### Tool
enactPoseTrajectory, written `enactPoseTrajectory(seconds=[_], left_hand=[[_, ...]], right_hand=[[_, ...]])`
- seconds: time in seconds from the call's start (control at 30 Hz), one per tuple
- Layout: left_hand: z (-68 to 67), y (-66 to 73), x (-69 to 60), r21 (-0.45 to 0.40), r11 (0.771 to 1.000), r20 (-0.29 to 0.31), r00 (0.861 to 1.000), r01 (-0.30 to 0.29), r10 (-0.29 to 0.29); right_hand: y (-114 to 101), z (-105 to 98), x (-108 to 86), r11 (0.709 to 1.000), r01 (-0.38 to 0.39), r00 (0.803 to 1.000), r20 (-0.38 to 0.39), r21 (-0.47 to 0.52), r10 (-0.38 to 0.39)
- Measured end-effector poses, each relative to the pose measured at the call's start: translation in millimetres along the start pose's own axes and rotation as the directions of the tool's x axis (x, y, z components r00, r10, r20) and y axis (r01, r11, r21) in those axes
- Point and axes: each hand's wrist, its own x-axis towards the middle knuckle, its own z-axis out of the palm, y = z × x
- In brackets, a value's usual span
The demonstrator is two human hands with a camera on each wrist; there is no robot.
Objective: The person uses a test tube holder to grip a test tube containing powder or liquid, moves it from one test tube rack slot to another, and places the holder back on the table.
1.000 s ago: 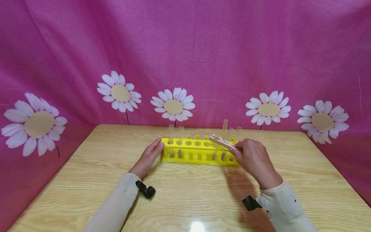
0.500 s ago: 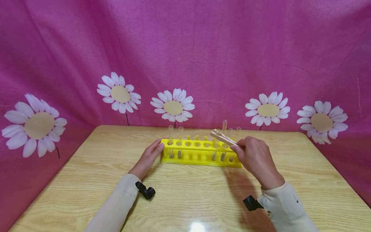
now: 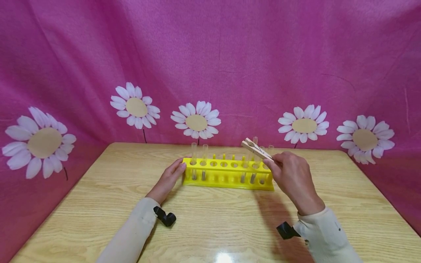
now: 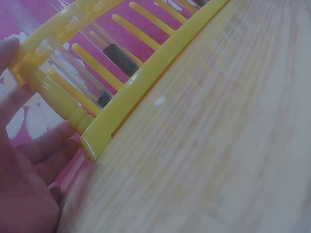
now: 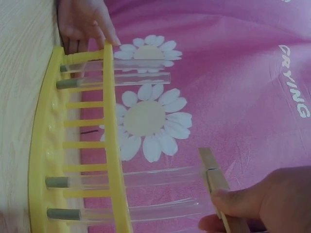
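A yellow test tube rack [image 3: 227, 184] stands on the table. Two clear test tubes [image 3: 194, 153] occupy its left holes, and several more [image 3: 243, 177] stand at its right end. Dark grey stuff [image 5: 57, 182] fills the bottoms of tubes in the right wrist view. My left hand [image 3: 167, 179] grips the rack's left end, thumb at the front corner and fingers against the end post [image 4: 56, 97]. Above the right-hand tubes, my right hand [image 3: 294, 180] pinches a wooden test tube clamp [image 3: 256, 148] that slants up leftward. Whether the clamp touches a tube I cannot tell.
A light wood table [image 3: 210, 223] bears the rack. Behind it and at both sides hangs a pink cloth [image 3: 230, 65] printed with white flowers [image 3: 196, 122]. Yellow pegs [image 3: 224, 156] rise along the rack's back.
My right hand has risen slightly and shifted a little right, lifting the clamp from the rack's top toward the tube tops. The left hand and rack have stayed in place.
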Motion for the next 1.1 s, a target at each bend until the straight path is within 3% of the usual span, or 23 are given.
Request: enactPoseTrajectory(seconds=[0.2,0.4,0.73,1.1], left_hand=[[0.4,1.0,-0.8,0.003,1.0,0.005,1.0,-0.009,0.009],[0.0,2.1,-1.9,0.007,1.0,0.013,1.0,-0.016,0.016],[-0.7,0.6,-1.0,0.018,1.0,0.016,1.0,-0.012,0.012],[-0.2,-1.6,0.0,0.006,1.0,0.008,1.0,-0.026,0.026]], right_hand=[[1,-4,-1.2,0.999,0.048,0.994,-0.098,0.016,-0.046],[1,-8,-1.4,0.999,0.047,0.99,-0.135,0.009,-0.045],[5,-16,0.0,0.999,-0.038,0.991,-0.125,0.002,0.038],[17,-27,3.9,0.99,-0.142,0.988,-0.06,0.01,0.142]])
